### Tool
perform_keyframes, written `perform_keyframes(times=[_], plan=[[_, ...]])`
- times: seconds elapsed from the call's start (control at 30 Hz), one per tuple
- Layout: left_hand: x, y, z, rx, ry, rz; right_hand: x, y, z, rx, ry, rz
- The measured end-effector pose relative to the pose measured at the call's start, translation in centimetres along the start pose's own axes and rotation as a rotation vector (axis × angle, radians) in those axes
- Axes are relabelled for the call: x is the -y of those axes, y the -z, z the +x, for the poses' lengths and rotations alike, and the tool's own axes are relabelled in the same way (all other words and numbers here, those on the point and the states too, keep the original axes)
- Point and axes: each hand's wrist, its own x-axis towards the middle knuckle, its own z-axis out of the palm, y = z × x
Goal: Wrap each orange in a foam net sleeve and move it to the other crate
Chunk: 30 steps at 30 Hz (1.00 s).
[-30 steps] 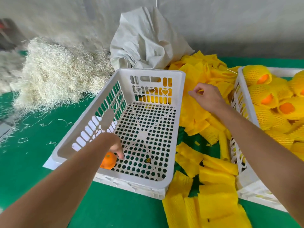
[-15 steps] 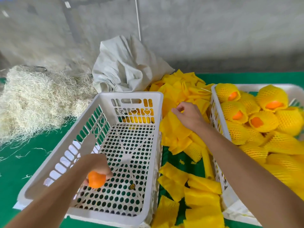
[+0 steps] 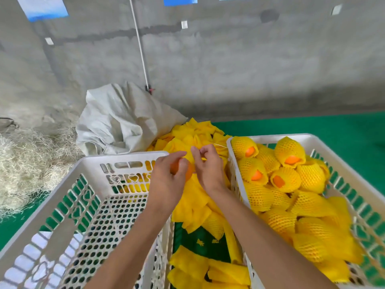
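Orange [image 3: 188,171] mostly hidden btwn hands, left [image 3: 166,180] gripping, right [image 3: 209,167] pinching sleeve [image 3: 190,156].

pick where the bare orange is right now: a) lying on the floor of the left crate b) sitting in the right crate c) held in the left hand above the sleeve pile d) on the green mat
c: the left hand grips the orange over the yellow foam sleeves, between the two crates, with the right hand pinching a sleeve beside it.
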Motion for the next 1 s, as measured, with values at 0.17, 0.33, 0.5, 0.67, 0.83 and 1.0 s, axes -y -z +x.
perform_keyframes(times=[0.17, 0.33, 0.5, 0.67, 0.83, 1.0], plan=[[2.3, -3.1, 0.9, -0.06, 0.04, -0.158, 1.6, -0.2, -1.3, 0.016, 0.102, 0.166], [3.0, -3.6, 0.8, -0.114, 0.157, -0.466, 1.9, -0.1, -0.9, 0.161, 0.074, 0.269], [3.3, -3.7, 1.3, -0.237, 0.26, -0.521, 2.5, 0.8, 0.0, 0.283, 0.046, 0.338], [2.9, -3.5, 0.6, -0.217, 0.044, -0.46, 2.3, 1.2, 0.5, 0.285, 0.101, 0.135], [3.1, -3.6, 0.6, -0.198, 0.079, -0.468, 1.4, 1.8, 0.9, 0.243, 0.049, -0.039], [2.9, -3.2, 0.4, -0.203, 0.156, -0.554, 1.3, 2.0, 0.9, 0.265, -0.283, 0.109]])
